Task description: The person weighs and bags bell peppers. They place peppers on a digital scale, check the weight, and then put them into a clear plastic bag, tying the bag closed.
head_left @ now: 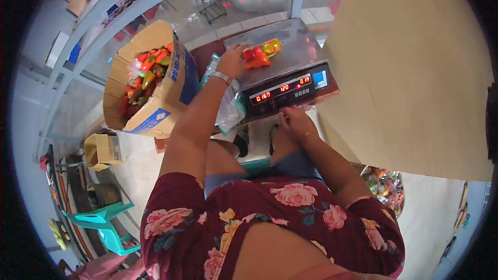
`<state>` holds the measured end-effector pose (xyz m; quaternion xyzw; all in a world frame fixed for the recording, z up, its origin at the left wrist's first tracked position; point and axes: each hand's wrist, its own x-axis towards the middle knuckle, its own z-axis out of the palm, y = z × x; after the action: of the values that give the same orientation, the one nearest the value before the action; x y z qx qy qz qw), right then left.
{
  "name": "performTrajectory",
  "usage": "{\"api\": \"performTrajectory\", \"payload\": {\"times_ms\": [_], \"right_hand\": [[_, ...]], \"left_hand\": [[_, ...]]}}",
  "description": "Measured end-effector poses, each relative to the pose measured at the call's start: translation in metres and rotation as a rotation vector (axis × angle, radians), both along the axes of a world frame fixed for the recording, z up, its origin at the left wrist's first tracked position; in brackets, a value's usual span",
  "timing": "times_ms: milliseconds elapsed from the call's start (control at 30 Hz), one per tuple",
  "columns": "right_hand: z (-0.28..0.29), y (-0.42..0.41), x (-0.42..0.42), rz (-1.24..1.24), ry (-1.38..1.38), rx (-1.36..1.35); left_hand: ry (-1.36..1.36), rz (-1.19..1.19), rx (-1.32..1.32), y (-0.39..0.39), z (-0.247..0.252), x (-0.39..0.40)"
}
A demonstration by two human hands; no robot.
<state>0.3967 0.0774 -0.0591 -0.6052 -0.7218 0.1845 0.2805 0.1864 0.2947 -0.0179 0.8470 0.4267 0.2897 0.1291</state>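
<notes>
My left hand (232,61), with a metal watch (221,77) at its wrist, has its fingers on the left end of a red pepper (255,52) on the scale's metal platform (288,46). An orange-red pepper (258,61) and a yellow pepper (271,46) lie against it. The digital scale (286,87) shows lit red digits on its front panel. Below that panel, at the front edge, my right hand (297,122) has its fingers bent; whether anything is in them is unclear. Clear plastic bags (229,109) lie left of the scale, partly under my left forearm.
A tall cardboard box (155,114) of mixed peppers (148,74) stands at left, close to my left arm. A large tan board (404,74) fills the right side. Wrapped peppers (383,186) sit low at right. A turquoise plastic chair (105,221) is behind at left.
</notes>
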Motion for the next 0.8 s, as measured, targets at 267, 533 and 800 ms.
{"api": "performTrajectory", "payload": {"times_ms": [267,533,800], "right_hand": [[-0.016,0.006,0.005,0.053,-0.052,-0.057],[-0.014,0.009,0.002,0.061,0.025,0.042],[-0.001,0.005,-0.009,0.027,0.013,-0.123]], "left_hand": [[0.011,-0.022,0.017,-0.003,0.006,0.002],[-0.001,0.047,0.064,0.005,-0.002,-0.003],[-0.169,0.284,-0.205,-0.006,-0.007,0.002]]}}
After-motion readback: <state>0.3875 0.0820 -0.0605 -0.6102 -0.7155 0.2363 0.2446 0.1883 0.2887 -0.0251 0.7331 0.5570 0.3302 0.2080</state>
